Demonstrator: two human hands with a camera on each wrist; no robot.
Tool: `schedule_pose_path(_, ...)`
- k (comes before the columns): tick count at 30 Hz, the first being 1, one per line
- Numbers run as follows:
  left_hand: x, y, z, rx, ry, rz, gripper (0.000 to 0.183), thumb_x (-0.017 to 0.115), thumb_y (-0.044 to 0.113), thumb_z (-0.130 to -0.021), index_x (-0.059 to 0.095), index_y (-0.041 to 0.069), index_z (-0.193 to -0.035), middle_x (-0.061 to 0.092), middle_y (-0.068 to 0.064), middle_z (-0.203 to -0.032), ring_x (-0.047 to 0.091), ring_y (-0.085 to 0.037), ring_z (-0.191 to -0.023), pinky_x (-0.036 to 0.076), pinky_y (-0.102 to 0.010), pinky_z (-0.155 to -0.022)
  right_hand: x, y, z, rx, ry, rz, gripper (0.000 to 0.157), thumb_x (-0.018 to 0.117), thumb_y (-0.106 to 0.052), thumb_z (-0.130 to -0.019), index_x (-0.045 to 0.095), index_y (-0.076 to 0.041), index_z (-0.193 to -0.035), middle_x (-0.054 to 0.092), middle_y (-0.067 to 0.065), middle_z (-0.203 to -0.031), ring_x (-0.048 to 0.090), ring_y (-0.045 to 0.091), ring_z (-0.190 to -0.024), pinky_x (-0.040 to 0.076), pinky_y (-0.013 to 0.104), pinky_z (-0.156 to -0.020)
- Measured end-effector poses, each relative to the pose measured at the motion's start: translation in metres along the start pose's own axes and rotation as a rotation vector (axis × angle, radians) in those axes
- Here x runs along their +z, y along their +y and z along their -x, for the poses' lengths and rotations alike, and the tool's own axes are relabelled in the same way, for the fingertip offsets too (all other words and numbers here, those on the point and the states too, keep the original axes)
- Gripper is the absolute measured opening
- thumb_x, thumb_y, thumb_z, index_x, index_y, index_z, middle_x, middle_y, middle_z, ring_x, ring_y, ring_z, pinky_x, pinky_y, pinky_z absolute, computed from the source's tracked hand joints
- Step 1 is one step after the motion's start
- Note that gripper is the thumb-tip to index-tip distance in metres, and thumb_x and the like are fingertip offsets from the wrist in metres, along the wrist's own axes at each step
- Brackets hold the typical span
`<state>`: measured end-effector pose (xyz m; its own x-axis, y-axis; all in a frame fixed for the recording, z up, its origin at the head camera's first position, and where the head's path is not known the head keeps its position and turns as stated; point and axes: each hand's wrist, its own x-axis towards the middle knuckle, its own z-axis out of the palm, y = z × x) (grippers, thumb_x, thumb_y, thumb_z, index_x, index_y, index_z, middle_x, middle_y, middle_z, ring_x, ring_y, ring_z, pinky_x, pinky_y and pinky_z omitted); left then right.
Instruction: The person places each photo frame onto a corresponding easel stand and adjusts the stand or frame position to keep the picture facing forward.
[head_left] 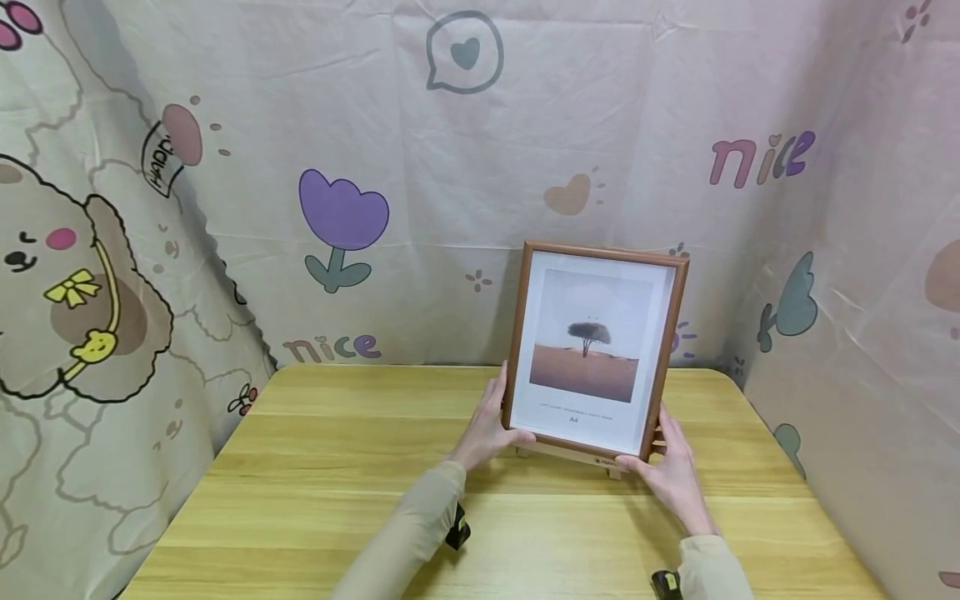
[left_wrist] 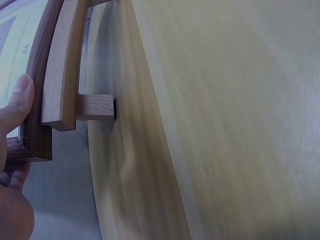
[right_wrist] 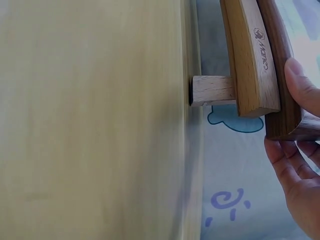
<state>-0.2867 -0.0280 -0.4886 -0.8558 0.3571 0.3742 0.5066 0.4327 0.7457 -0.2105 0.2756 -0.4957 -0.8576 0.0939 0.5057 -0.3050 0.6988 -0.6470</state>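
Picture frame point(head_left: 588, 350) between left hand point(head_left: 487, 427) and right hand point(head_left: 673, 471), both clamped on its sides

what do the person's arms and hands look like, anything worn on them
The left sleeve and right sleeve are plain beige and long. Beside them show a small black device at the left and another at the right. The left hand and right hand wear no gloves.

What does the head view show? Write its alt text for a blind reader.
A person's left hand and right hand hold a brown A4 photo frame with a lone-tree picture near its lower corners. A wooden stand shows under its lower edge, on a wood-grain table; behind hangs a backdrop printed with a purple tulip.
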Motion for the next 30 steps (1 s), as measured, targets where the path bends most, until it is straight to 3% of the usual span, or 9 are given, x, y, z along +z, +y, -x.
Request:
schedule_pose_path(4,-0.0007,-0.0028,-0.0007,0.014,0.009,-0.013,0.133,0.091,0.028,-0.072,-0.006,0.019,-0.163,0.023,-0.016,-0.167,0.029,-0.039,-0.151,0.03,-0.058,-0.122,0.0021,-0.0005,-0.0011,0.008,-0.01,-0.003,0.116,0.094,-0.007,-0.064,0.027,-0.002,-0.158,0.056,0.019,-0.124,0.052,0.007,-0.091,0.056,0.018,-0.077)
schedule_pose_path(7,-0.001,-0.0044,-0.0019,0.017,0.012,-0.017,0.133,0.091,0.028,-0.071,-0.005,0.018,-0.163,0.026,-0.016,-0.166,0.034,-0.038,-0.149,0.032,-0.055,-0.122,0.0032,0.0,-0.0017,0.01,-0.012,-0.013,0.115,0.094,-0.006,-0.065,0.027,-0.002,-0.158,0.056,0.019,-0.124,0.051,0.005,-0.091,0.055,0.015,-0.076)
schedule_pose_path(11,-0.0008,-0.0048,-0.0032,0.017,0.01,-0.018,0.133,0.091,0.027,-0.071,-0.004,0.017,-0.163,0.025,-0.015,-0.167,0.034,-0.036,-0.149,0.033,-0.053,-0.122,0.0038,0.0014,-0.0024,0.01,-0.012,-0.01,0.115,0.094,-0.006,-0.065,0.027,-0.001,-0.158,0.056,0.019,-0.121,0.049,0.001,-0.091,0.055,0.016,-0.076)
schedule_pose_path(15,0.0001,-0.0043,-0.0037,0.023,0.015,-0.019,0.133,0.091,0.027,-0.07,-0.003,0.017,-0.163,0.026,-0.015,-0.166,0.034,-0.036,-0.149,0.033,-0.054,-0.122,0.0035,0.0022,-0.0033,0.014,-0.013,0.008,0.115,0.094,-0.007,-0.064,0.027,0.0,-0.158,0.056,0.018,-0.12,0.051,0.007,-0.091,0.057,0.019,-0.076)
schedule_pose_path(22,0.0016,-0.0031,-0.0041,0.014,0.012,-0.02,0.133,0.091,0.028,-0.07,-0.003,0.015,-0.163,0.017,-0.012,-0.17,0.023,-0.041,-0.154,0.025,-0.058,-0.124,0.0027,0.0023,-0.0048,0.025,-0.018,0.018,0.114,0.094,-0.007,-0.065,0.029,-0.001,-0.157,0.057,0.017,-0.117,0.053,0.011,-0.09,0.057,0.02,-0.076)
schedule_pose_path(30,0.0026,-0.005,-0.005,0.019,0.023,-0.033,0.132,0.091,0.028,-0.071,-0.001,0.013,-0.163,0.029,-0.017,-0.164,0.036,-0.036,-0.148,0.033,-0.054,-0.122,0.0034,0.0009,-0.0056,0.036,-0.03,0.025,0.113,0.094,-0.006,-0.066,0.028,0.001,-0.157,0.056,0.017,-0.114,0.056,0.02,-0.092,0.057,0.02,-0.076)
